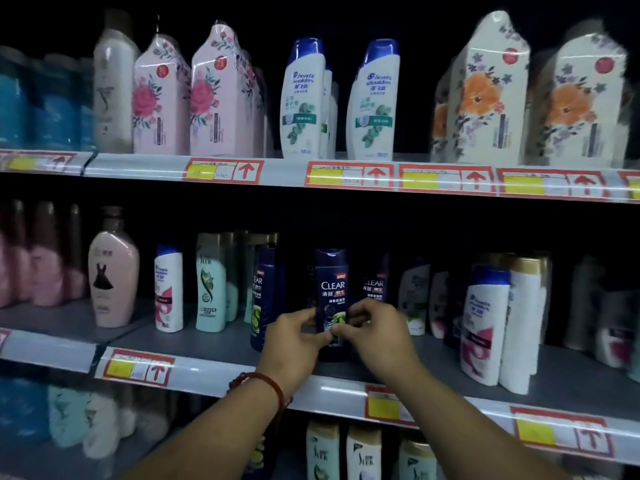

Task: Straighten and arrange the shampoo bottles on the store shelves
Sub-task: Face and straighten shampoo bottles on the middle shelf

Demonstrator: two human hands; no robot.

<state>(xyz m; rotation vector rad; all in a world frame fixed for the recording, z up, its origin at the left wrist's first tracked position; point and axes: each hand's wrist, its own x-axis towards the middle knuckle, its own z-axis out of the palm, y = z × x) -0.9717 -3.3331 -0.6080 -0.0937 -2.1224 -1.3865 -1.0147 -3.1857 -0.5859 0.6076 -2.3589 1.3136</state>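
Top shelf: runs across my view from 9 to 3 o'clock, with stock standing along it.
Middle shelf: the grey deck just under the centre of my view, where I am working.
Orange packs: two wrapped floral packs, upright on the top shelf at 2 o'clock.
Pink packs: two wrapped rose packs, upright on the top shelf at 11 o'clock.
White bottles: blue-capped, on the top shelf at 12 o'clock, between the pink and orange packs.
White pair: two bottles touching on the middle shelf at 4 o'clock, well apart from my hands.
Clear bottle: dark blue and upright, label towards me, near the front of the middle shelf. It stands between two like bottles at its 9 and 3 o'clock. I cannot tell if its base rests on the deck.
Left hand: thumb and fingers pinch the Clear bottle's lower left edge, from its 8 o'clock.
Right hand: fingers curl onto the lower right edge and front of the Clear bottle, from its 4 o'clock.
Price tag: red-framed, on the middle shelf's rail at 8 o'clock.
Bracelet: red cord round my left wrist.
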